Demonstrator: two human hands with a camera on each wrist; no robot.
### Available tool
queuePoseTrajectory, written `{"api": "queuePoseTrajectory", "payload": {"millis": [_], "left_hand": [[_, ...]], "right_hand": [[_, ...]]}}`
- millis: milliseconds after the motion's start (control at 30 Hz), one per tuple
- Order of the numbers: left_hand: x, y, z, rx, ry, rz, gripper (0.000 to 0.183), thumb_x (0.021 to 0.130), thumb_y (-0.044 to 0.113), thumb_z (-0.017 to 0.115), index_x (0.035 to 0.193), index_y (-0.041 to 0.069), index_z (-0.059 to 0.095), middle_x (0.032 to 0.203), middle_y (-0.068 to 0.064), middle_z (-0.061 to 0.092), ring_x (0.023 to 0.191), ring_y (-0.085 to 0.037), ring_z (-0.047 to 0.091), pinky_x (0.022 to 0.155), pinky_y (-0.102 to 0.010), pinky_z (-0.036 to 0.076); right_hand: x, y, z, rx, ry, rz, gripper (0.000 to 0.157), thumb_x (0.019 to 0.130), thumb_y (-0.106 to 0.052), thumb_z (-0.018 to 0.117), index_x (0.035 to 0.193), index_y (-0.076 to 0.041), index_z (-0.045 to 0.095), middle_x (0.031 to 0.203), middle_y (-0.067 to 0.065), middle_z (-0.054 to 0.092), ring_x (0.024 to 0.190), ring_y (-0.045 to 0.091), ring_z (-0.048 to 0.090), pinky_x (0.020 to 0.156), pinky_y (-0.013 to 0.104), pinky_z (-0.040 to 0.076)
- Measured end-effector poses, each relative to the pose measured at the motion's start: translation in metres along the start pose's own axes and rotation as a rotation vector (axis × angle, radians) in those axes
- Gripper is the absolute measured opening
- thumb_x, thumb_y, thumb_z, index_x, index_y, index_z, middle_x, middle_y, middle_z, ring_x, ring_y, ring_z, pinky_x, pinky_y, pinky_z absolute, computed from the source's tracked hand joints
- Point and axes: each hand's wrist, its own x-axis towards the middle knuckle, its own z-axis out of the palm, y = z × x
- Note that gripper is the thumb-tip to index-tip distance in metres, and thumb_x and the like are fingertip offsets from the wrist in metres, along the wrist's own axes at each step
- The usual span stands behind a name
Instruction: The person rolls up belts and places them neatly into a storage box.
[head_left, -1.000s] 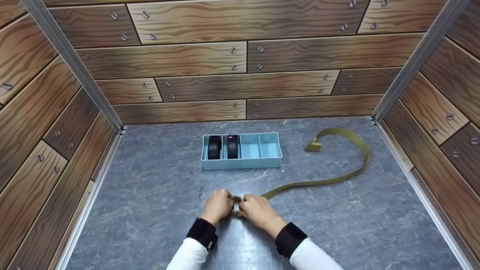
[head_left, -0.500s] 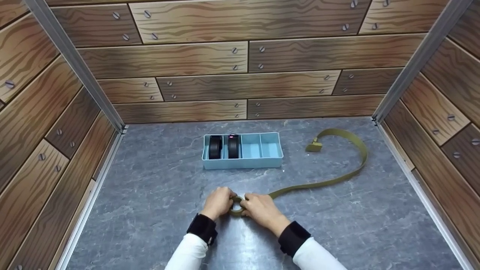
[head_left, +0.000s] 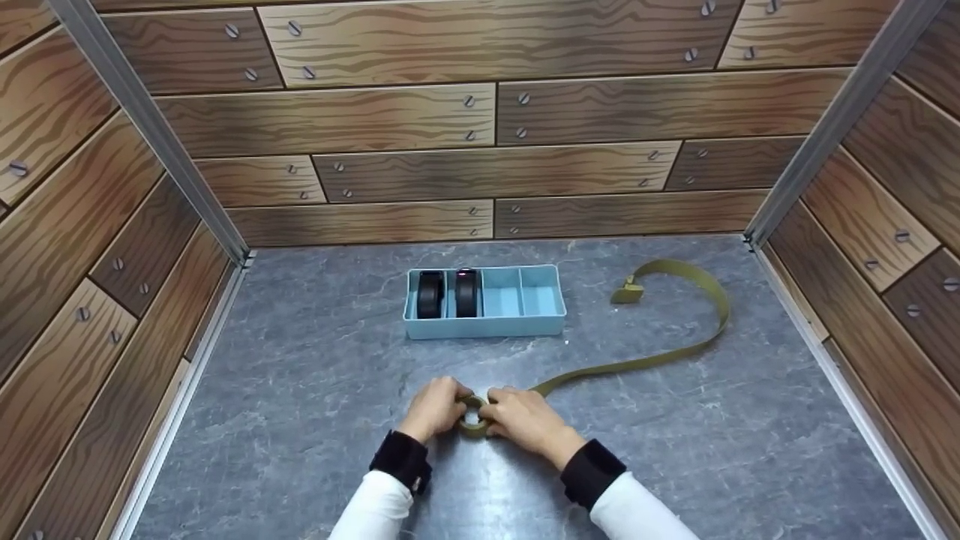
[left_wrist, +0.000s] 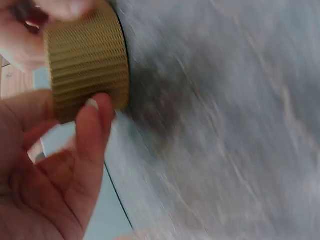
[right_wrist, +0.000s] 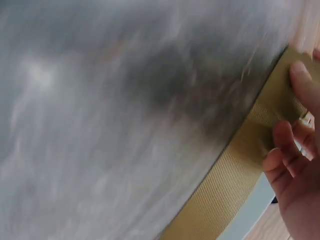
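Note:
An olive webbing belt [head_left: 630, 366] lies on the floor, its near end wound into a small coil with an open centre. My left hand [head_left: 435, 409] pinches the coil's left side; in the left wrist view thumb and fingertips hold the ribbed coil [left_wrist: 90, 60]. On the other side my right hand [head_left: 529, 421] grips the coil where the strap runs in. The right wrist view shows its fingers curled at the flat strap [right_wrist: 235, 165]. From there the strap curves away right, ending in a buckle-like tip [head_left: 627, 292]. Fingers partly hide the coil.
Beyond the hands stands a light blue box [head_left: 484, 327] with several compartments. Its two left ones each hold a black rolled item, the first [head_left: 430, 295] and the second [head_left: 466, 293]. Wood-patterned walls [head_left: 480, 172] enclose the grey marbled surface [head_left: 300, 360].
The far curve of the strap has drawn slightly inward to the left. The coil has shifted a little toward me, and both hands keep hold of it.

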Motion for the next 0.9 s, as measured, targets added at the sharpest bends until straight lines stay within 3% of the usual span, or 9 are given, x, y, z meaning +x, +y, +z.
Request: {"api": "queuePoseTrajectory", "payload": {"millis": [100, 200, 333, 433, 533, 733, 833, 900], "left_hand": [[0.002, -0.001, 0.000, 0.019, -0.032, 0.061, 0.021, 0.080, -0.004, 0.066, 0.081, 0.015, 0.076, 0.077, 0.005, 0.067, 0.065, -0.011, 0.053, 0.058, -0.028, 0.044], [0.002, 0.003, 0.002, 0.022, -0.010, 0.060, 0.020, 0.080, -0.004, 0.065, 0.083, 0.013, 0.076, 0.078, 0.001, 0.068, 0.066, -0.015, 0.056, 0.059, -0.031, 0.047], [0.000, 0.012, 0.005, -0.015, 0.071, -0.085, 0.010, 0.081, 0.003, 0.070, 0.088, 0.006, 0.076, 0.081, -0.005, 0.070, 0.067, -0.018, 0.061, 0.060, -0.033, 0.050], [-0.001, 0.014, 0.006, -0.035, 0.100, -0.161, 0.016, 0.079, 0.002, 0.072, 0.095, 0.002, 0.076, 0.087, -0.010, 0.072, 0.067, -0.018, 0.062, 0.061, -0.034, 0.051], [-0.001, 0.013, 0.003, -0.010, 0.072, -0.134, 0.019, 0.077, -0.003, 0.071, 0.092, 0.006, 0.078, 0.088, -0.009, 0.073, 0.068, -0.018, 0.062, 0.062, -0.035, 0.051], [0.000, 0.006, 0.000, 0.022, -0.021, 0.008, 0.028, 0.077, -0.003, 0.071, 0.100, 0.012, 0.079, 0.096, -0.006, 0.073, 0.083, -0.023, 0.066, 0.070, -0.038, 0.053], [0.001, 0.004, 0.000, 0.048, -0.014, 0.062, 0.029, 0.077, -0.003, 0.071, 0.101, 0.012, 0.079, 0.095, -0.005, 0.073, 0.086, -0.024, 0.067, 0.071, -0.037, 0.053], [0.001, 0.005, 0.000, 0.060, 0.011, 0.055, 0.024, 0.078, 0.000, 0.071, 0.096, 0.013, 0.080, 0.090, -0.003, 0.073, 0.081, -0.023, 0.067, 0.068, -0.037, 0.052]], "right_hand": [[-0.001, 0.003, -0.001, -0.006, -0.002, -0.025, 0.016, 0.084, -0.035, 0.074, 0.088, -0.022, 0.068, 0.079, -0.006, 0.045, 0.066, 0.012, 0.045, 0.055, 0.028, 0.040], [0.000, 0.002, 0.001, -0.019, 0.025, -0.021, 0.018, 0.083, -0.036, 0.075, 0.082, -0.020, 0.067, 0.077, -0.005, 0.048, 0.066, 0.014, 0.048, 0.055, 0.029, 0.042], [0.000, -0.001, 0.005, -0.060, 0.073, 0.016, 0.022, 0.081, -0.038, 0.076, 0.077, -0.019, 0.066, 0.075, -0.003, 0.053, 0.066, 0.016, 0.053, 0.053, 0.031, 0.045], [0.000, -0.001, 0.008, -0.107, 0.099, 0.003, 0.018, 0.082, -0.034, 0.076, 0.078, -0.019, 0.067, 0.076, -0.002, 0.055, 0.066, 0.016, 0.054, 0.052, 0.030, 0.044], [-0.001, 0.001, 0.009, -0.179, 0.132, -0.056, 0.010, 0.082, -0.025, 0.075, 0.081, -0.020, 0.066, 0.079, -0.002, 0.056, 0.065, 0.017, 0.052, 0.049, 0.029, 0.041], [-0.004, 0.007, 0.010, -0.255, 0.195, -0.107, 0.006, 0.081, -0.020, 0.071, 0.083, -0.024, 0.068, 0.077, -0.002, 0.056, 0.063, 0.018, 0.049, 0.049, 0.029, 0.038], [-0.003, 0.005, 0.010, -0.260, 0.175, -0.109, 0.002, 0.082, -0.022, 0.070, 0.082, -0.024, 0.069, 0.077, -0.003, 0.058, 0.065, 0.017, 0.050, 0.051, 0.029, 0.040], [-0.001, 0.002, 0.010, -0.258, 0.145, -0.092, 0.004, 0.082, -0.024, 0.071, 0.080, -0.022, 0.068, 0.078, -0.003, 0.059, 0.066, 0.016, 0.050, 0.052, 0.028, 0.040]]}}
